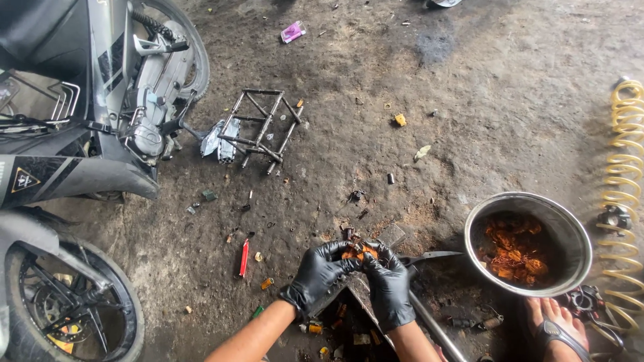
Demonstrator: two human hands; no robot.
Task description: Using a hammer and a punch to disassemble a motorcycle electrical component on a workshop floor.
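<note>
Both my hands wear black gloves and meet over the dirt floor near the bottom centre. My left hand [318,271] and my right hand [389,281] together grip a small bundle of copper-orange wire [357,253] between the fingertips. To the right stands a round metal bowl [567,231] holding a pile of the same copper-orange scraps [515,249]. A metal bar [433,255] lies on the ground just behind my right hand.
A grey motorbike [100,100] and its wheel [64,302] fill the left side. A metal frame rack [258,127] lies on the floor ahead. A red lighter [244,257], a yellow coiled hose [624,181], a sandalled foot [553,322] and small debris lie around.
</note>
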